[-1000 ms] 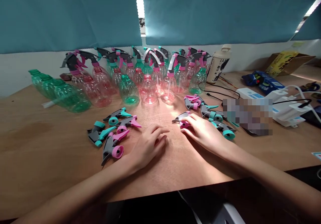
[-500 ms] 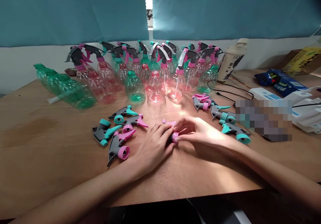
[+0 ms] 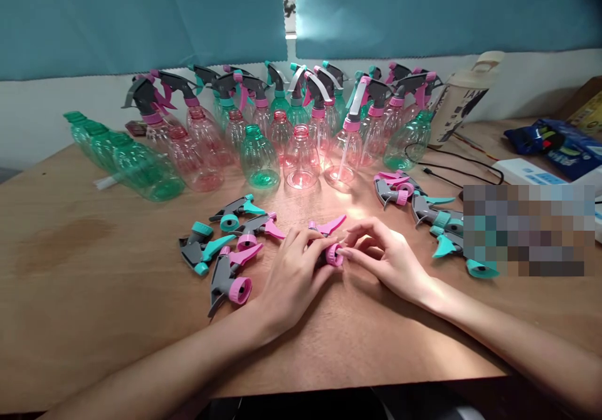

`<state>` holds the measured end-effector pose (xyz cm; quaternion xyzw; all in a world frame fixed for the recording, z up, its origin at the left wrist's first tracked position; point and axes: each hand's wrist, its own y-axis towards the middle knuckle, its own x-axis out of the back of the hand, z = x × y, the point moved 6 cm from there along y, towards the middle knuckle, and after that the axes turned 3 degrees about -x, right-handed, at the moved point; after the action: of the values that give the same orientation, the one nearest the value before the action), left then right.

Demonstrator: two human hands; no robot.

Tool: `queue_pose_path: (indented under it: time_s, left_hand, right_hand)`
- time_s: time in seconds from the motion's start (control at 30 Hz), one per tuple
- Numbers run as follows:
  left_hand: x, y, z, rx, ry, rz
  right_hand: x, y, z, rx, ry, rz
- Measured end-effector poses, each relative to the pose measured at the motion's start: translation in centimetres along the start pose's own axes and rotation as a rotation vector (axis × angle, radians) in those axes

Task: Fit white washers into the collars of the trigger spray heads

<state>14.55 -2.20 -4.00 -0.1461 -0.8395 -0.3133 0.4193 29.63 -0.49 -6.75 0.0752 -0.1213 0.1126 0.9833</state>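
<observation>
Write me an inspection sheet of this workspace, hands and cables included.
Surface: wooden table, dark stain at left.
Job's things: spray head with pink collar in left hand; loose spray heads on either side; green and pink bottles behind, some topped, some open.
Clutter: flask and blue packet at right; one area pixelated.
Hands: left closed round that spray head; right hand has fingertips at its collar, contact unclear.
Cables: black cable curled near the flask.
Surroundings: blue blinds, bright gap between them.
</observation>
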Motion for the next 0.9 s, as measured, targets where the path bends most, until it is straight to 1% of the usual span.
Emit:
queue_pose_path:
  time_s: [0.13, 0.2, 0.4, 0.5, 0.57, 0.63, 0.7, 0.77, 0.8, 0.83, 0.9]
  left_hand:
    - [0.9, 0.1, 0.5, 0.14, -0.15, -0.075]
    - [1.1, 0.0, 0.7, 0.187, -0.187, -0.098]
    - [0.6, -0.4, 0.6, 0.2, -0.226, -0.079]
    - [0.4, -0.5, 0.7, 0.225, -0.257, -0.059]
    - [0.4, -0.6, 0.9, 0.241, -0.271, -0.051]
    - [0.4, -0.7, 1.0, 0.247, -0.278, -0.044]
    - [0.4, -0.8, 1.1, 0.251, -0.281, -0.038]
    - [0.5, -0.9, 1.3, 0.258, -0.282, -0.04]
    - [0.5, -1.0, 1.3, 0.261, -0.282, -0.041]
    - [0.5, -1.0, 1.3, 0.263, -0.284, -0.043]
    - [0.6, -1.0, 1.3, 0.261, -0.295, -0.049]
  right_hand:
    - [1.4, 0.1, 0.1, -0.015, -0.081, -0.09]
    - [1.7, 0.0, 0.4, -0.003, -0.123, -0.102]
    - [1.3, -0.3, 1.0, 0.089, -0.169, -0.044]
    - [0.9, -0.3, 0.8, 0.074, -0.166, -0.012]
    - [1.1, -0.2, 0.9, 0.074, -0.201, -0.042]
    - [1.7, 0.1, 1.4, 0.133, -0.328, -0.099]
    - [2.8, 0.6, 2.1, 0.228, -0.517, -0.166]
    - [5.0, 1.6, 2.5, 0.293, -0.703, -0.268]
    - [6.4, 2.2, 2.5, 0.295, -0.793, -0.313]
    - [7.8, 2.9, 2.2, 0.27, -0.898, -0.339]
    - [10.2, 4.5, 0.9, 0.144, -1.064, -0.301]
